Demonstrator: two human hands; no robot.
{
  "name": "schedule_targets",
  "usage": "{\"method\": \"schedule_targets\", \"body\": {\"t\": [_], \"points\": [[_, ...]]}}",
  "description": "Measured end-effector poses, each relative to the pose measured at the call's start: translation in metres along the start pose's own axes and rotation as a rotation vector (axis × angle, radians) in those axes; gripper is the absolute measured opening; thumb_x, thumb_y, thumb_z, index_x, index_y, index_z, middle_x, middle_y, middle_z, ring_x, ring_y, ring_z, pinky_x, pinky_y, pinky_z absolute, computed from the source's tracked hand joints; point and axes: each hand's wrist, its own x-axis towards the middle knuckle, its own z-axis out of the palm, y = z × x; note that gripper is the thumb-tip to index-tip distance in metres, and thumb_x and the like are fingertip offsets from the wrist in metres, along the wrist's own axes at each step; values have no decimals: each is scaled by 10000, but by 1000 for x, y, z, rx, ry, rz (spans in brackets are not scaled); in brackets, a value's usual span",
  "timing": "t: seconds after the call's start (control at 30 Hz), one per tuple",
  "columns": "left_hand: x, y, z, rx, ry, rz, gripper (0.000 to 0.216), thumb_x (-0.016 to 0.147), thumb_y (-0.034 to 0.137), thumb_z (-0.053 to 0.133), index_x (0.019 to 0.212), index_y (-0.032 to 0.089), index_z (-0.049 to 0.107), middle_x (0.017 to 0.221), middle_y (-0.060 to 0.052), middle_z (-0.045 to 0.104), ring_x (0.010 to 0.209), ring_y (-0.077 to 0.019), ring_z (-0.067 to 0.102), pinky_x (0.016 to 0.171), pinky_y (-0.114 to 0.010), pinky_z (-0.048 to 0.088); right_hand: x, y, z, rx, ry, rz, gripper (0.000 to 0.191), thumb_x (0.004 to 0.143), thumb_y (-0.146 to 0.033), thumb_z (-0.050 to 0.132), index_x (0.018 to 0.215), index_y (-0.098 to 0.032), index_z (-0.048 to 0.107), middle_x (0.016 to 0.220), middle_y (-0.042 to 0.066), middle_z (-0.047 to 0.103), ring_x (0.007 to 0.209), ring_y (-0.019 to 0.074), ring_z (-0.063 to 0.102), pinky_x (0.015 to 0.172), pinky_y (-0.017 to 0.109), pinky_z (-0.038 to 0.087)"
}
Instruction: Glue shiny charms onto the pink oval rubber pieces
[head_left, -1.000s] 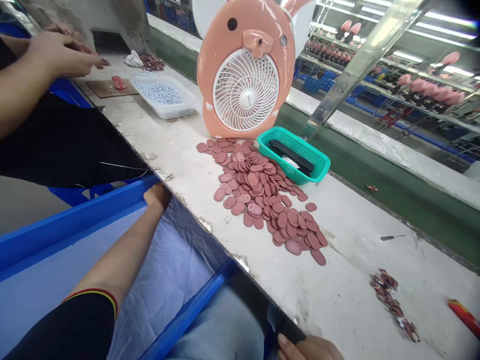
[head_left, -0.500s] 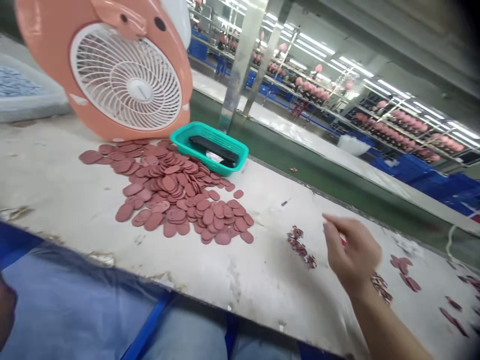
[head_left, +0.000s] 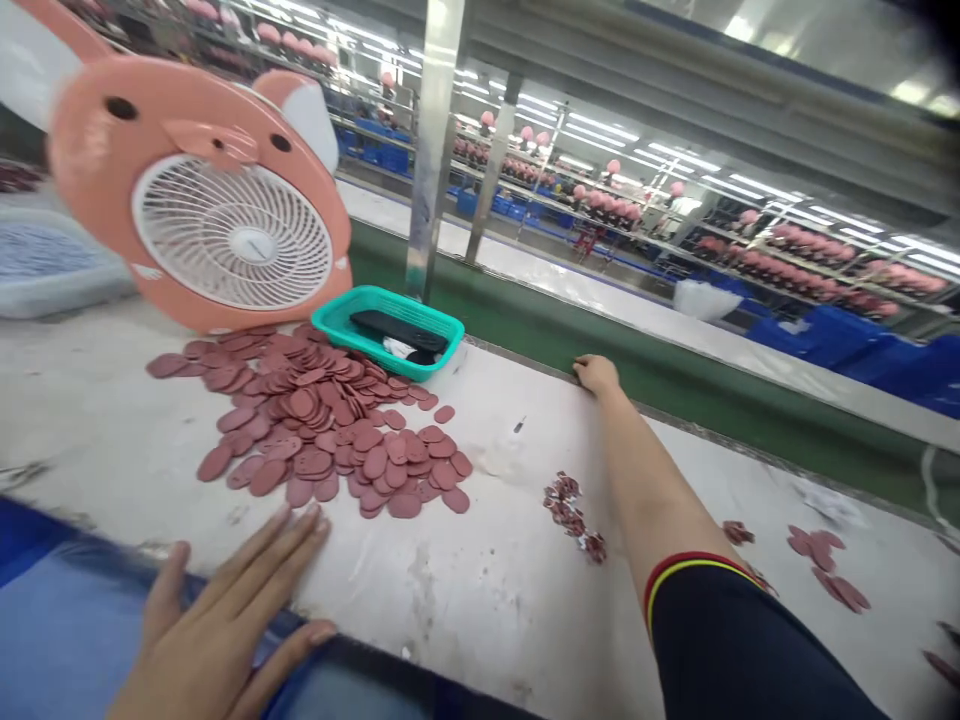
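Reaching right hand [head_left: 596, 375]: curling over the far edge of the tabletop [head_left: 487, 610], grip too small to tell whether it is holding anything.
Left hand [head_left: 225, 625]: lying open on the near edge, fingers spread, gripping nothing.
Pink oval pieces [head_left: 322, 445]: lying heaped between the left hand and teal basket [head_left: 386, 330].
Around: pink fan [head_left: 202, 195] standing behind the heap; small scrap cluster [head_left: 570, 515] sitting just beside the right forearm.

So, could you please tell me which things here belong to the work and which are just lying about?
Belonging to the work:
- pile of mauve oval pieces
- small clump of pieces
- loose ovals at right

Just lying about:
- pink fan
- teal basket
- white tray
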Motion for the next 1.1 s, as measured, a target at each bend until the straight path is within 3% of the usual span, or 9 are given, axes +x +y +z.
{"method": "schedule_targets", "body": {"t": [0.1,0.2,0.4,0.57,0.73,0.83,0.93,1.0,1.1], "points": [[1,7,-7,85,27,47,512,941,388,571,1429,240,520,1400,-171,658,1254,-393,611,1201,-633,59,-7,5,1,70,-13,-19,332,987,-357,628,1268,-183,603,1302,100,613,1105,240,643,933,457,565],[10,4,-13,135,29,-15,553,957,429,539,1458,201,487,1446,-190,615,1302,-410,564,1194,-645,55,-37,6,2,162,-56,-100,332,987,-359,628,1264,-179,603,1297,99,615,1108,243,641,936,462,561],[23,0,-19,169,-64,10,582,968,467,551,1473,184,492,1466,-166,603,1344,-399,529,1192,-611,-65,-162,4,-8,401,-369,-400,262,989,-373,622,1134,-156,645,1116,67,678,978,201,675,866,408,579],[7,4,-22,72,-7,79,570,918,451,660,1436,249,536,1383,-133,679,1243,-387,622,1186,-628,-6,-250,9,-28,532,-495,-481,235,998,-423,528,1048,-226,645,1048,55,671,808,172,676,736,342,594],[-10,9,-21,-92,147,149,339,919,145,649,1183,347,714,1133,-14,811,966,-253,761,1187,-544,122,-281,15,-43,575,-452,-480,183,945,-402,590,959,-260,705,1032,77,670,1072,270,645,930,444,539],[-14,28,-24,-297,241,-60,287,899,140,649,1054,346,775,1011,6,836,843,-224,772,1161,-514,240,-292,7,-49,623,-323,-413,224,890,-411,673,1053,-261,706,1153,103,660,1225,328,543,1090,558,396],[-12,60,-32,-760,193,-563,152,838,347,755,970,288,801,905,-33,841,845,-251,773,982,-424,505,-318,-22,-53,723,-225,-319,334,915,-433,652,1202,-260,642,1261,120,619,1221,311,534,1079,548,398],[-9,84,-39,-1094,97,-823,267,761,436,818,950,249,805,843,-51,837,844,-255,775,845,-354,586,-343,-50,-54,824,-285,-289,296,956,-463,589,1153,-253,656,1151,101,667,1056,253,626,930,440,516],[-4,111,-47,-1330,26,-983,345,650,458,896,899,233,816,801,-49,830,796,-224,767,801,-283,596,-378,-91,-49,999,-494,-248,343,904,-527,655,1086,-239,686,921,45,711,832,177,680,719,292,559]]}}
